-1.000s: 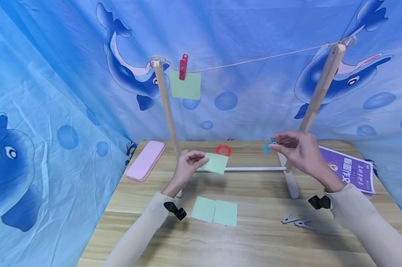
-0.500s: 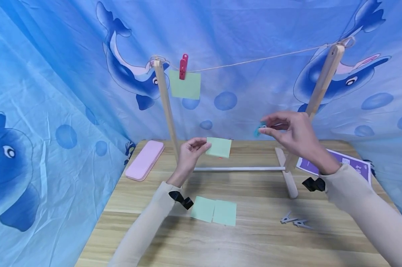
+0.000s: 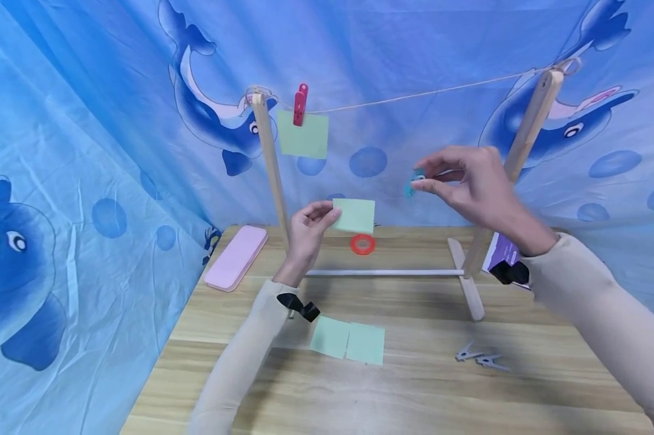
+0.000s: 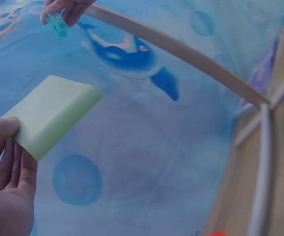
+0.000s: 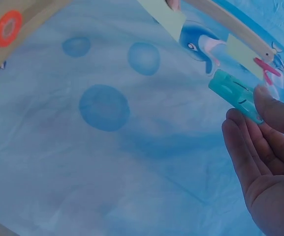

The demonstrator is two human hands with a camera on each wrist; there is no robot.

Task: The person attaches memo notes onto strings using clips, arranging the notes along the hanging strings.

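Observation:
My left hand [image 3: 308,232] pinches a pale green sticky note [image 3: 355,216] by its left edge, above the table and below the string [image 3: 397,98]. In the left wrist view the note [image 4: 58,113] bends along one side. To the right, my right hand [image 3: 476,184] pinches a teal clothespin [image 3: 414,182] between thumb and fingers; the right wrist view shows this clothespin [image 5: 235,93] closely. A red clothespin [image 3: 300,105] on the string holds another green note [image 3: 303,134] near the left post. Two more green notes [image 3: 365,344] lie side by side on the table.
Wooden posts [image 3: 270,163] carry the string, joined low by a white rod [image 3: 386,273]. A pink case [image 3: 237,258] lies left, a red ring [image 3: 362,244] behind the rod. Grey clothespins [image 3: 490,361] lie front right. A purple booklet [image 3: 502,252] is partly hidden behind my right arm.
Both hands have risen toward the string, the left with the green note and the right with the teal clothespin. The right hand has also shifted slightly left.

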